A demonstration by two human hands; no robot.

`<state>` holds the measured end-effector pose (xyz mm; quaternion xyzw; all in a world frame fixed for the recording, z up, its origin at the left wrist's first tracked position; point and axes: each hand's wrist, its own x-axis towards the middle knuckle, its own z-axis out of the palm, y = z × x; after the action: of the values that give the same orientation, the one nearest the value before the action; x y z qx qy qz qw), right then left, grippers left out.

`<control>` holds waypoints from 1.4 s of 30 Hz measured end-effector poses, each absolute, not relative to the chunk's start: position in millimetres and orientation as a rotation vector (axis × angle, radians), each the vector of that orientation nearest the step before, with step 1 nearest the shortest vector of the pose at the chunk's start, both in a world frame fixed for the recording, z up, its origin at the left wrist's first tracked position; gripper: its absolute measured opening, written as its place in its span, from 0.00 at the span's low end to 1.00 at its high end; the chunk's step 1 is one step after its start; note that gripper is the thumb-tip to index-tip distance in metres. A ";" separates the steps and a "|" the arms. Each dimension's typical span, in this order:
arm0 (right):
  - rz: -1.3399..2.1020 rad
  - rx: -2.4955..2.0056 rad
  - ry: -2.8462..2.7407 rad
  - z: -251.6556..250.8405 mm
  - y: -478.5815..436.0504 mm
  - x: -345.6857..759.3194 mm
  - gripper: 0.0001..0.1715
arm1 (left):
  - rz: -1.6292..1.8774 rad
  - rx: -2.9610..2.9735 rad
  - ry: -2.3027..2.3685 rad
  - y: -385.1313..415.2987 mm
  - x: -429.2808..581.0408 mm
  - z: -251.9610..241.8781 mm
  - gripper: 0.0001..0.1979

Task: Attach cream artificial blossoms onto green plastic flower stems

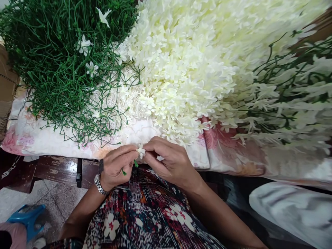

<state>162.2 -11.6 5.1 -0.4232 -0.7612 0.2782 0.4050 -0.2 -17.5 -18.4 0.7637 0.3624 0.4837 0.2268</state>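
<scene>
My left hand, with a metal watch on its wrist, is closed on a thin green artificial stem. Its green tips poke out below the fingers. Between the fingertips of both hands sits a small white artificial flower. My right hand pinches this flower from the right side. Just beyond the hands lies a heap of loose white flowers. A tangled pile of green stems lies at the upper left, with several white flowers among it.
A floral cloth covers the table under the piles. More white flowers on green stems lie at the right. Cardboard stands at the left edge. A blue stool is on the floor at the lower left.
</scene>
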 end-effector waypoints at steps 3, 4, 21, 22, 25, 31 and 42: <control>0.693 -1.073 -1.902 4.4 -12.7 161.2 0.05 | 1.308 2.051 0.958 -17.3 1.3 -17.0 0.17; 0.697 -1.077 -1.900 4.3 -12.9 160.9 0.05 | 1.300 2.019 0.945 -17.5 2.1 -16.4 0.16; 0.588 -1.066 -2.024 5.6 -17.3 160.2 0.05 | 1.147 1.360 1.078 -21.7 9.4 -13.2 0.04; 0.579 -1.066 -2.015 5.7 -17.5 159.4 0.05 | 1.164 1.293 1.074 -21.9 10.2 -14.5 0.03; 0.567 -1.056 -1.974 6.0 -18.6 157.6 0.07 | 1.188 1.054 1.042 -21.2 12.0 -17.0 0.03; 0.500 -1.044 -1.925 10.1 -20.1 157.1 0.20 | 1.224 0.790 0.962 -17.3 13.8 -10.7 0.05; 0.587 -1.050 -1.949 8.1 -13.6 151.8 0.16 | 1.270 0.793 0.934 -19.5 16.6 -12.3 0.03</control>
<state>151.8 -13.6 8.1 -0.4175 -0.7751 0.2333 0.4129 16.6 -19.5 -12.3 0.3469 0.4088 0.5558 0.6353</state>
